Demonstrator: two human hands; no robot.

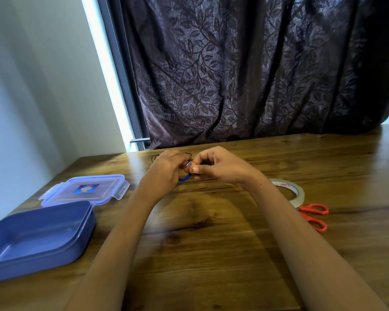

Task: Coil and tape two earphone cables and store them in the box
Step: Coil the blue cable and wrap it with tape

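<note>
Brown wooden table [211,243] has a smooth varnished top, pretty glossy, grain showing. Deep blue plastic box [32,263] looks smooth, semi-matt; its clear plastic clip lid [103,184] is shinier. Dark leaf-patterned cloth curtain [245,75] has a slight sheen.

Box [38,239] on table [211,243] left, lid [85,189] just behind it, tape roll [301,194] beside scissors [314,215] right.

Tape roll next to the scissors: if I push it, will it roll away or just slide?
The tape roll lies flat on the table, so a push would probably slide it, not roll it. It is a thin, wide ring, so likely light and easy to hook. The scissors lie close against it and may shift too.
</note>
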